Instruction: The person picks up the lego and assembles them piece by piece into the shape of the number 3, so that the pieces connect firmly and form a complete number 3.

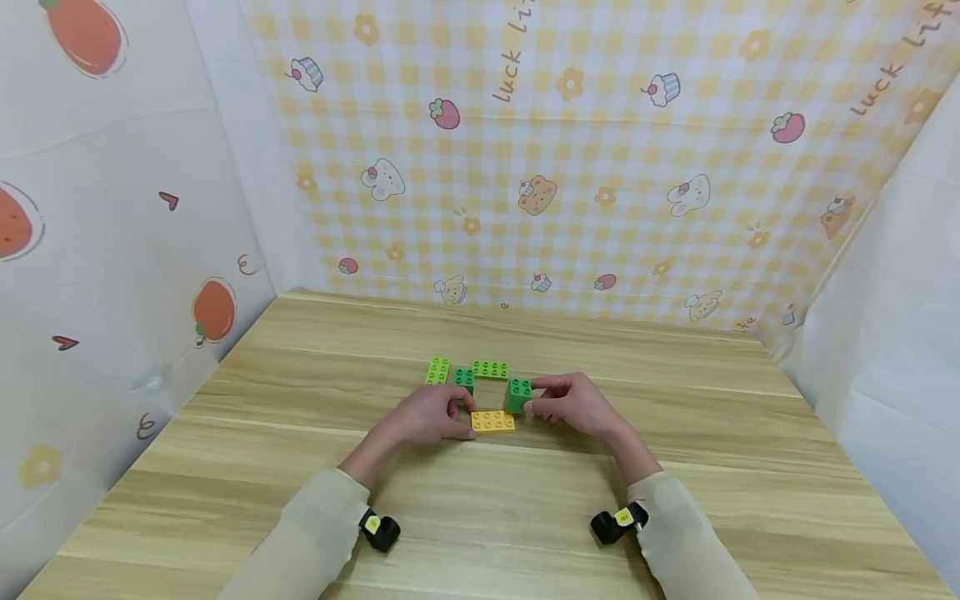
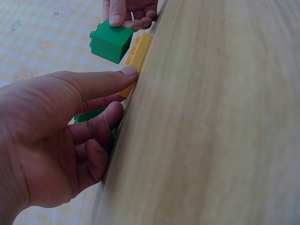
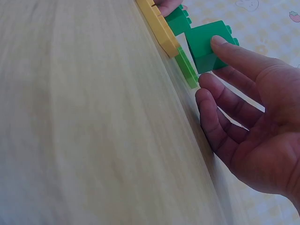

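Green block (image 1: 517, 395) between right grip (image 1: 573, 406) fingertips, just beside yellow plate (image 1: 492, 422).

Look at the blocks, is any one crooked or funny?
Yes. The dark green cube block, held by the right hand, sits tilted above the flat yellow plastic brick, not pressed down. The other green bricks lie flat on the wooden table.

At the centre of my head view I count five toy bricks on the wooden table (image 1: 675, 500): one yellow flat brick (image 1: 492, 421), two dark green bricks (image 1: 517, 395) (image 1: 464, 379), and two light green flat bricks (image 1: 438, 370) (image 1: 491, 369). Two hands are in frame, the left hand (image 1: 429, 414) and the right hand (image 1: 573, 403).
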Tool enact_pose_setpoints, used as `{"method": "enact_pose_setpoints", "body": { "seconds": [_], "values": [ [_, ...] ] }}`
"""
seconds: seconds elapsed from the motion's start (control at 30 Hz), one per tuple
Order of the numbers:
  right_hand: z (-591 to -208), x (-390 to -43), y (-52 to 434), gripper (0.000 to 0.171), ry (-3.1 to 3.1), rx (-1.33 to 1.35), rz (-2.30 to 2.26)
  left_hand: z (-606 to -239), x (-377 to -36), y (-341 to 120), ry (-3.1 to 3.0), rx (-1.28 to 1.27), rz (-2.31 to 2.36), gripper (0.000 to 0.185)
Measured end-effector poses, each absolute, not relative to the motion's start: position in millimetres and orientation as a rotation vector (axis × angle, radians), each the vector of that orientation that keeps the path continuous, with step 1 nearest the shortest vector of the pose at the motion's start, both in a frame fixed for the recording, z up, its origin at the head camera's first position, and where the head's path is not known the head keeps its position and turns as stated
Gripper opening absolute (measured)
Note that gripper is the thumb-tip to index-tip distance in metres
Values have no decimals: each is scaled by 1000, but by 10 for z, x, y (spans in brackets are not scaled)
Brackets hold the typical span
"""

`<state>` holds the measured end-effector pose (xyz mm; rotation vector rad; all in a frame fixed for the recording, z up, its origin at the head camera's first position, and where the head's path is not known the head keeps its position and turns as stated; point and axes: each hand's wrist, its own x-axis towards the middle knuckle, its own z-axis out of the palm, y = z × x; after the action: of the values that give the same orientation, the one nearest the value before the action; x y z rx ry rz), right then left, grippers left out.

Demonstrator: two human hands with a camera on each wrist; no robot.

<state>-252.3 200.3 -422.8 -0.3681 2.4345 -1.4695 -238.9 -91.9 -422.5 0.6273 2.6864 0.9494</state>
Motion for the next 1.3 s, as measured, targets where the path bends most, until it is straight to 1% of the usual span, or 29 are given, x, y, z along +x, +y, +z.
{"method": "enact_pose_setpoints", "body": {
  "seconds": [0.73,1.3],
  "values": [
    [-4216,-2502,2008,49,2422,-429,-1470,-4228,-2365,-915,2686,614,962,27],
    [-4200,-2476,1994,49,2418,-423,-1461,-4219,-2345,-911,2691,611,973,27]
  ]
}}
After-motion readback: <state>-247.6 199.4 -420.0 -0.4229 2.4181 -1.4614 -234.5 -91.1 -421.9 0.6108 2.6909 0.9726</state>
